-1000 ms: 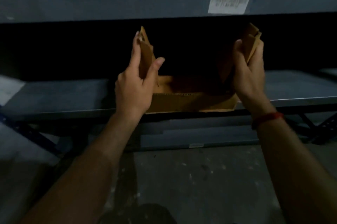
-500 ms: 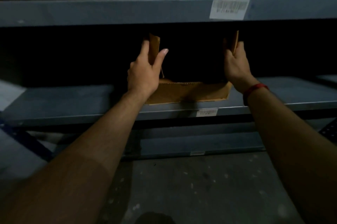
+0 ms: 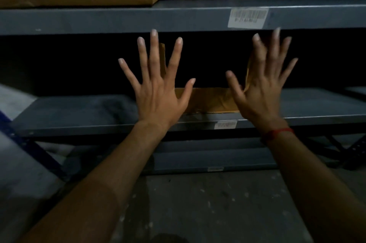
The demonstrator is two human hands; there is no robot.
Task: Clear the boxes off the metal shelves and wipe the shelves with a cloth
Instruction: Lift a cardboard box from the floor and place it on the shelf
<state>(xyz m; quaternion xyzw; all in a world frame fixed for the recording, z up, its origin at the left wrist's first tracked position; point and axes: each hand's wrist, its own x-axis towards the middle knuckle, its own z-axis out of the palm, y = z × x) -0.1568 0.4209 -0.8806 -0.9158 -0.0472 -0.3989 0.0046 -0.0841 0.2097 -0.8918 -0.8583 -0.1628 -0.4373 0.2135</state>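
**Both hands off the box flaps**

The left hand (image 3: 158,96) and the right hand (image 3: 261,92) are raised with palms forward and fingers (image 3: 153,48) spread wide and straight, holding nothing. The right hand is blurred. The open cardboard box (image 3: 208,102) sits at the front edge of the middle shelf (image 3: 79,116), its upright side flaps showing behind the fingers; whether they touch the card cannot be told. Half a second ago each hand pinched one of those flaps; now both have released them.
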